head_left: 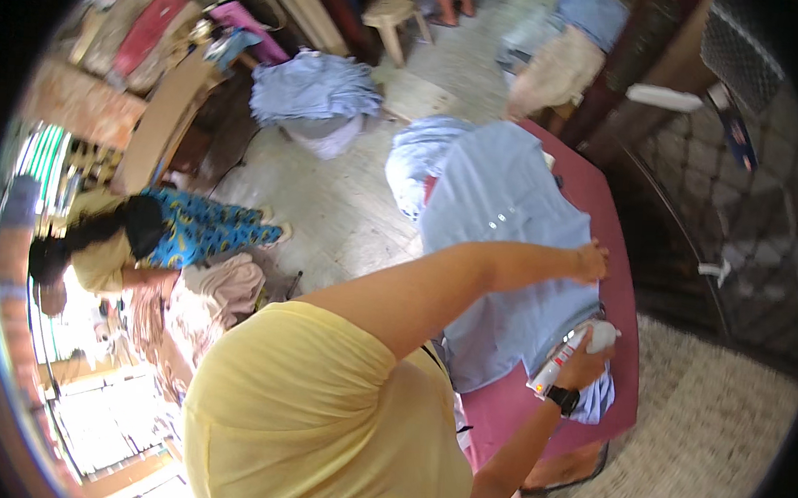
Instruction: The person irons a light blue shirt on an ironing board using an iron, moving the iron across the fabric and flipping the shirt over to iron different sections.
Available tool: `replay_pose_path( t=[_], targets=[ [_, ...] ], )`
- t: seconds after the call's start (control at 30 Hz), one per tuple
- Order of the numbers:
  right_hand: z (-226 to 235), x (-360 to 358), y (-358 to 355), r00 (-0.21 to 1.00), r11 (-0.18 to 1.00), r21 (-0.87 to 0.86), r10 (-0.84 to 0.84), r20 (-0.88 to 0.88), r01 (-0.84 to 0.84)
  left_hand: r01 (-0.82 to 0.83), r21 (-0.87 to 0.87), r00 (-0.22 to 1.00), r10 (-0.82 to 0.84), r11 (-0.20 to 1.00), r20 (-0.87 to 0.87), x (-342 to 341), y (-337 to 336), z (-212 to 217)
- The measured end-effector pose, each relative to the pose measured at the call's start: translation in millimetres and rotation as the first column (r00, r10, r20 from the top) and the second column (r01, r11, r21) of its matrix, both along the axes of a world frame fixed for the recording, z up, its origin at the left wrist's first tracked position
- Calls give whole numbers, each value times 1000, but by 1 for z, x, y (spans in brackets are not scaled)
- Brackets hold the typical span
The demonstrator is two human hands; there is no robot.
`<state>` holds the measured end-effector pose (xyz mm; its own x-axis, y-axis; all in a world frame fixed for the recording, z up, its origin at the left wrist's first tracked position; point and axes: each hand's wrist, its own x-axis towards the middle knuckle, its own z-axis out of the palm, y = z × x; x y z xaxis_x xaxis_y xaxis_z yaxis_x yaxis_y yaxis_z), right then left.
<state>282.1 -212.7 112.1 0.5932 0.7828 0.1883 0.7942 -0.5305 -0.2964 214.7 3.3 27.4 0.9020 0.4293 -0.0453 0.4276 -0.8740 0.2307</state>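
A light blue shirt [507,227] lies spread on a table covered in maroon cloth [616,285]. My left hand [590,262] reaches across and presses flat on the shirt's edge near the far side of the table. My right hand [583,362], with a black watch on the wrist, is closed around a white spray bottle [565,352] that has a red and yellow label. The bottle is held just above the shirt's near corner. My yellow sleeve fills the lower left of the view.
A heap of light blue garments [312,89] lies on the floor, with more blue cloth [416,156] hanging off the table's end. A wooden stool [393,17] stands beyond. A person [141,238] sits on the floor at left beside pinkish cloth [228,286].
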Motion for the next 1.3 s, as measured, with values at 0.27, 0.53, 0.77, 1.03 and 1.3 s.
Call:
replay_pose_path(
  t=[0.27, 0.53, 0.77, 1.03, 1.3],
  targets=[
    [16, -5, 7, 948, 962, 15, 271, -169, -272, -254, -141, 965, 260, 957, 28, -12, 15, -17],
    [25, -8, 51, 987, 984, -119, 122, -107, -135, -169, -301, 972, 209, 939, 106, -16, 35, -33],
    [6, 5, 38, 954, 959, 26, 284, -96, -283, -238, -88, 971, 240, 967, 8, -7, 38, -30],
    [-9, 11, 76, 970, 973, 63, 226, -89, -221, -197, -147, 979, 203, 969, 33, -45, 54, -27],
    [9, -5, 20, 950, 970, -35, 226, -216, -239, -64, -382, 974, -26, 922, -226, -60, 75, 23]
  ],
)
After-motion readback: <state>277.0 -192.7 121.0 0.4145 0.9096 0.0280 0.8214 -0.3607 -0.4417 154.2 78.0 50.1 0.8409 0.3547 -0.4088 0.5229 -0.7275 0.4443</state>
